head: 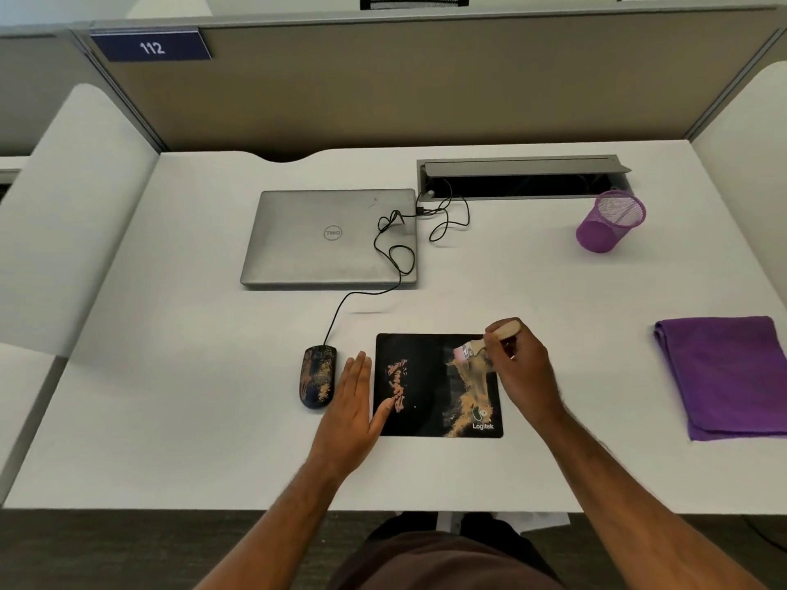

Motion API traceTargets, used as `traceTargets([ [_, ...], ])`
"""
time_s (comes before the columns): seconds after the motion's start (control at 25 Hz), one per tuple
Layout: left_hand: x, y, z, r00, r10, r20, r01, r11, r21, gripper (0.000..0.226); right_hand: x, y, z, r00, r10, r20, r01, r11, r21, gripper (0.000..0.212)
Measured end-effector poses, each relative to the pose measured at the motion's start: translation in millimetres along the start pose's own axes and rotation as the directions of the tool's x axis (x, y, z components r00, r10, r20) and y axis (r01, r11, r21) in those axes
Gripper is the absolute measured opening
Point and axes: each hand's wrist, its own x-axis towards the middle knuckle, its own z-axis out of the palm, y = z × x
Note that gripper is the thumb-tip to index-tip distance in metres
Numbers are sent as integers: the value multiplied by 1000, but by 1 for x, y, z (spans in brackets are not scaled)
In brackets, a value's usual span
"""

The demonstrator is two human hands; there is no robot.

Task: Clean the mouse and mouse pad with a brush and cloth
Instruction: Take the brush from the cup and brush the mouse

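I see a white desk (pixel 213 376) boxed by tan cubicle partitions (pixel 383 87); blue "112" placard (pixel 151 46) top left, dark carpet (pixel 106 547) below. Even light.

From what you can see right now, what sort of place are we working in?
Probably an office or study cubicle: a white desk walled by fabric partitions, a numbered sign reading 112, and a closed laptop.
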Motion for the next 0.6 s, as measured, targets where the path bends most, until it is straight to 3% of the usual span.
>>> traceTargets([
  [0.12, -11, 0, -7, 999, 25, -43, -25, 1000, -4, 79, -4, -9, 19, 999, -9, 31, 8, 999, 32, 3],
  [0.28, -26, -13, -19, 960, 32, -279, -10, 997, 82, 83, -8, -20, 46, 995, -27, 94, 22, 999, 46, 4],
  [0.44, -34, -29, -23, 892, -181, -413, 226, 972, 63, 91, -9, -32, 69, 990, -24, 137, 11, 996, 94, 4],
  [0.6, -32, -41, -18, 845, -369, -388, 397, 918, -9, 98, -11, -46, 88, 985, -24, 169, 5, 993, 115, 2],
])
